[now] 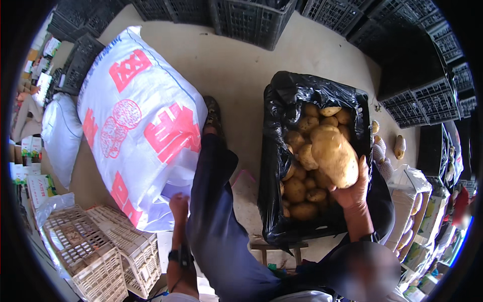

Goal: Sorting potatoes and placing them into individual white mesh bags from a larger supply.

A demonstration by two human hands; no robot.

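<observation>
In my right hand [354, 189] I hold a large pale potato [334, 156], with my fingers and thumb round its near end. It is above a crate lined with black plastic [279, 229], where several smaller potatoes [303, 211] lie heaped. At the left, a big white woven sack [136, 171] with red print lies with its mouth toward me. My left hand [179, 205] is closed at the rim of that mouth, gripping the sack's edge. What is inside the sack is mostly hidden.
Beige plastic crates [83, 241] stand at the lower left. Black crates [251, 22] line the far side and the right. A smaller white sack [61, 136] leans at the far left. Loose potatoes [400, 147] and a cardboard box [410, 194] are to the right. My leg [214, 211] stands between sack and crate.
</observation>
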